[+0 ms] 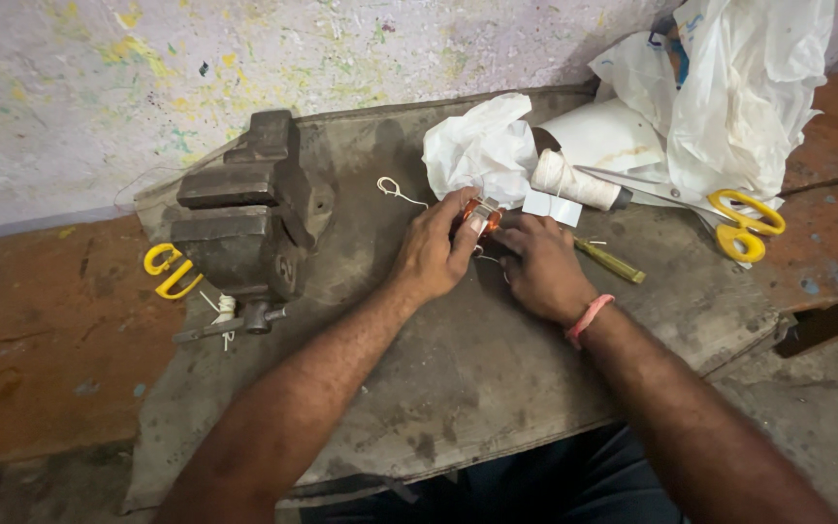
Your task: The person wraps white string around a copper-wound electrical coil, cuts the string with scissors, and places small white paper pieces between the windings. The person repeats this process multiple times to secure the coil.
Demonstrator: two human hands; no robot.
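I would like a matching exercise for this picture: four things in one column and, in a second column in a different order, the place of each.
Things:
1. vise
2. scissors
3. thread spool
4. small orange part

Places:
A. between the fingertips of the left hand and the right hand
B. far right, beside the white plastic bag
C. left end of the bench
D. lying behind the right hand

Pairs: 1-C, 2-B, 3-D, 4-A

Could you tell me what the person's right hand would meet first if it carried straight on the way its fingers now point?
The right hand points up and left toward the small orange coil, which its fingertips seem to touch already. Beyond that, it would probably reach the crumpled white cloth, though depth is hard to judge.
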